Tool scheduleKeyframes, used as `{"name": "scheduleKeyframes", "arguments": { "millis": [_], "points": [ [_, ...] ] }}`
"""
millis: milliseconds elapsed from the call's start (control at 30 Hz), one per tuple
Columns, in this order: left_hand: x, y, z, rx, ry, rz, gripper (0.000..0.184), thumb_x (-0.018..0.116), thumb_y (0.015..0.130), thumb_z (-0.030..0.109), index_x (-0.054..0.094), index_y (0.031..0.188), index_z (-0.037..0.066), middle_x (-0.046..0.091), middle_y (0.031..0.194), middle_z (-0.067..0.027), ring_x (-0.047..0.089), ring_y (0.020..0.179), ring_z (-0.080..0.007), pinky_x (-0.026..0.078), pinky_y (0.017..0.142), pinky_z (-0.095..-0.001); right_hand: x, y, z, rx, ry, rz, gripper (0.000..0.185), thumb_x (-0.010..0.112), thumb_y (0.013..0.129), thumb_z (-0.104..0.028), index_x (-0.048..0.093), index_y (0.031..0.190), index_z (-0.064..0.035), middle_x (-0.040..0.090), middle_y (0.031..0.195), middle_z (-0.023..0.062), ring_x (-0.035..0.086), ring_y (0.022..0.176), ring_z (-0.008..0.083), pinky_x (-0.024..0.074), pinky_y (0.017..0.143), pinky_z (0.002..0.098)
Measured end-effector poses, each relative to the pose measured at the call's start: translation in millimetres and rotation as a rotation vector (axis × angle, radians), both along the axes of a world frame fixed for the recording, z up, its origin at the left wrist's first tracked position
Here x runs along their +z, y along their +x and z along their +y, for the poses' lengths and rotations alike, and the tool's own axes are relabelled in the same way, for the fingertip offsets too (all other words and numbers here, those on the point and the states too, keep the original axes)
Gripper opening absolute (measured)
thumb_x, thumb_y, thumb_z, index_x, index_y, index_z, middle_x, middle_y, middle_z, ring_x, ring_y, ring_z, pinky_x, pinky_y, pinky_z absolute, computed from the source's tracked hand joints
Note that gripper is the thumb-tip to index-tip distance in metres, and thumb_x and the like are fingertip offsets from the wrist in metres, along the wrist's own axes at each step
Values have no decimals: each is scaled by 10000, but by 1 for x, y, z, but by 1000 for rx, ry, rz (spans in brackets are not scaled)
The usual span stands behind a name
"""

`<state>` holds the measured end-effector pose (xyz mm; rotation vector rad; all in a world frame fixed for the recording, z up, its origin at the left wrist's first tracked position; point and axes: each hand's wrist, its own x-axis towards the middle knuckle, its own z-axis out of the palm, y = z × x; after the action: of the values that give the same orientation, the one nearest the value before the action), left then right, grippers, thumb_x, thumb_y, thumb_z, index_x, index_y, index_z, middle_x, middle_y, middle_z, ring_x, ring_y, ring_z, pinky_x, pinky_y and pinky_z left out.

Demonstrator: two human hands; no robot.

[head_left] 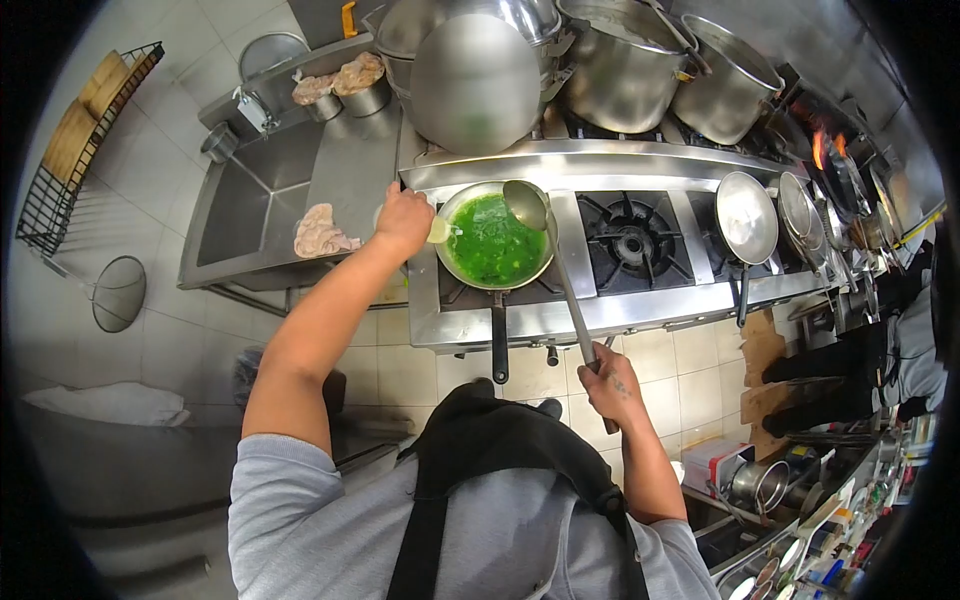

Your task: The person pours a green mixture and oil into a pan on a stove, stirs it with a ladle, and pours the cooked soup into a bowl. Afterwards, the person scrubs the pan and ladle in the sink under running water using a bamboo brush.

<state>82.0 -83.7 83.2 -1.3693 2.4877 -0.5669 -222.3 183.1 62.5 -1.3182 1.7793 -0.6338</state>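
A frying pan (497, 268) full of bright green sauce (488, 240) sits on the left burner, its black handle pointing toward me. At the pan's left rim, my left hand (405, 222) is closed around a small translucent container (439, 230), tilted toward the sauce. Pale contents show at its mouth; its exact kind is partly hidden by my fingers. My right hand (612, 386) grips the long handle of a ladle (568, 285) below the stove's front edge. The ladle's bowl rests over the upper right of the sauce.
Large steel pots (620, 75) line the back. A bare burner (632, 240) lies right of the pan, then another frying pan (746, 218). Flames (820, 150) rise at the far right. A sink (250, 205) and crumpled cloth (322, 232) are left. Another person (850, 360) stands right.
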Motion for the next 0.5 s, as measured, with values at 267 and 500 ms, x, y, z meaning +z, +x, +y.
{"name": "scheduleKeyframes", "arguments": {
  "millis": [267, 500],
  "points": [
    [21, 9, -26, 15, -92, 57, 160, 564, 800, 126, 707, 871, 132, 656, 920, -36, 612, 927, -199, 375, 845, -398, 5, 18, 5, -49, -17, 14, 203, 596, 780, -119, 570, 919, 27, 551, 597, 186, 564, 565, 346, 438, 576, 418],
    [16, 10, -31, -66, -70, 180, 159, 581, 771, 101, 690, 887, 99, 635, 949, -81, 586, 981, -231, 372, 876, -437, 4, 35, 8, -106, -7, 54, 208, 603, 790, -127, 581, 937, 19, 568, 624, 195, 579, 593, 354, 450, 594, 415]
  ]
}}
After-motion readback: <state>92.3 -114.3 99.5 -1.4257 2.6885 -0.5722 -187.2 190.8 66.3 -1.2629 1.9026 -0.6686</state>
